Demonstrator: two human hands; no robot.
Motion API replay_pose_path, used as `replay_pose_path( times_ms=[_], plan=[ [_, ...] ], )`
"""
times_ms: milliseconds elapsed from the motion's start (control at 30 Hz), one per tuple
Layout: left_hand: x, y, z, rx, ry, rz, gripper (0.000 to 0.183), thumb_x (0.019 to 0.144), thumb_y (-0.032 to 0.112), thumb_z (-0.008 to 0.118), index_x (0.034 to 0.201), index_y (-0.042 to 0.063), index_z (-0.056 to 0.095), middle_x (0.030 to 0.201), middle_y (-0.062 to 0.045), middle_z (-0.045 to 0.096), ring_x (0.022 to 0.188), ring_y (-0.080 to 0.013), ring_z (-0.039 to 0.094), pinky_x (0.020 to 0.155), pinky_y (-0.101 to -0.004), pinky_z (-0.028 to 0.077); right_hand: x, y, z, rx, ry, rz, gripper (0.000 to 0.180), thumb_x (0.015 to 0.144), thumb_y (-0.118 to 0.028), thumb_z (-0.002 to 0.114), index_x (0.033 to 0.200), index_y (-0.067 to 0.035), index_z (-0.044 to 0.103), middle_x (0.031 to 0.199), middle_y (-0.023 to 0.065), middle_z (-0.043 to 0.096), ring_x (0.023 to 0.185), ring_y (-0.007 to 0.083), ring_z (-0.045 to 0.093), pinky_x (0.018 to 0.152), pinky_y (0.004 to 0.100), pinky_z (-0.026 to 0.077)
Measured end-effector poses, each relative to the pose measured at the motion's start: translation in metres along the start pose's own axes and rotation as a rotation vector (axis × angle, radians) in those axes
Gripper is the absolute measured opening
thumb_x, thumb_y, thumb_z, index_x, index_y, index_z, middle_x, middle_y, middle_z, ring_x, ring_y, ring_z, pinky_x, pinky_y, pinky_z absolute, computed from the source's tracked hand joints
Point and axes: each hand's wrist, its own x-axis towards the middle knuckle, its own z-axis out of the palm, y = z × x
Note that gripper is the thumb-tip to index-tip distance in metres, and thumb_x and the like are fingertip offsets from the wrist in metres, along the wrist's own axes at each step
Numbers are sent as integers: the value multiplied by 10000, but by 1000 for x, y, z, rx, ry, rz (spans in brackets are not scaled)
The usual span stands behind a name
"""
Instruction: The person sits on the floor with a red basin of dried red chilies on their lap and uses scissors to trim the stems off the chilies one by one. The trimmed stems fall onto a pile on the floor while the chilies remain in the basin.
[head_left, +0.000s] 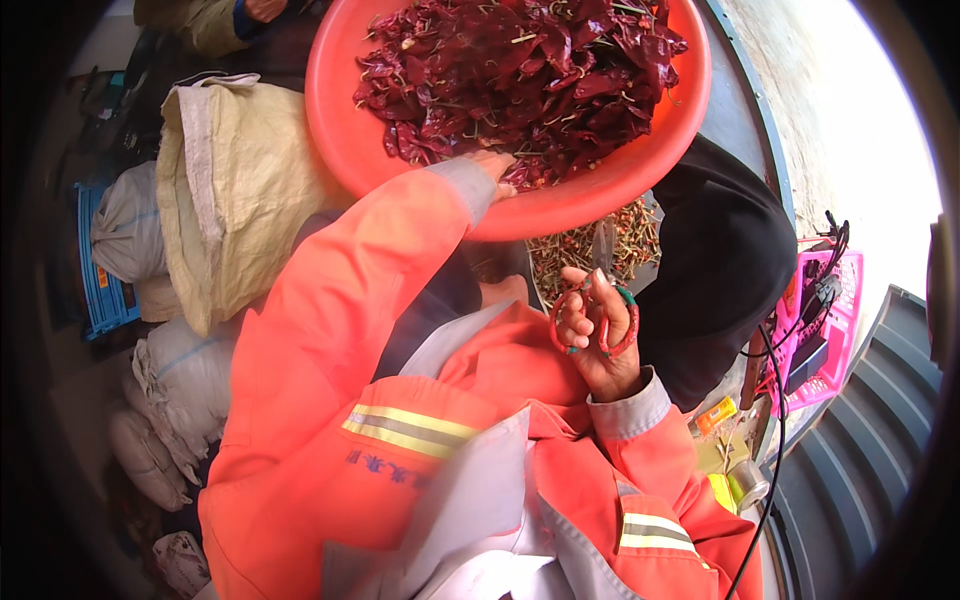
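A large red plastic basin (330, 112) full of dried red chili peppers (517, 75) stands before me. My left hand (496, 171) reaches over its near rim into the peppers; the fingertips are partly hidden, so I cannot tell whether it grips any. Below the basin, my right hand (600, 330) holds scissors (634, 319) with handles wrapped in red and green, its fingers through the loops. The blades point away from me, above a heap of cut pepper stems (634, 236).
To the left stand an open woven sack (255, 172), several filled white bags (191, 367) and a blue plastic crate (101, 262). Another person's hand (264, 9) shows at top left. At right lie a pink basket (844, 330) with cables and a corrugated sheet (847, 442).
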Motion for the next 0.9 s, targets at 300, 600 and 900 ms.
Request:
replay_pose_path(
  times_ms=[300,600,900],
  plan=[
    [32,-11,0,-211,-89,28,528,798,181,813,1301,100,674,931,-74,749,892,-235,726,793,-378,566,-2,1,3,-198,4,37,375,1084,-316,506,1247,-7,643,790,55,648,568,112,487,515,262,407],
    [-36,1,-24,-712,194,49,375,915,55,687,1275,-32,636,1014,-66,683,805,-120,677,599,-284,558,-25,13,19,-780,149,-93,360,1002,-236,683,1245,21,616,853,77,674,635,112,590,567,254,482],
    [-111,57,-47,-877,178,60,401,929,2,588,1330,-6,606,1121,-86,668,859,-133,718,553,-240,559,-21,20,30,-1245,136,-445,411,939,-144,771,1262,53,611,870,-23,595,790,51,513,708,210,453]
  ],
)
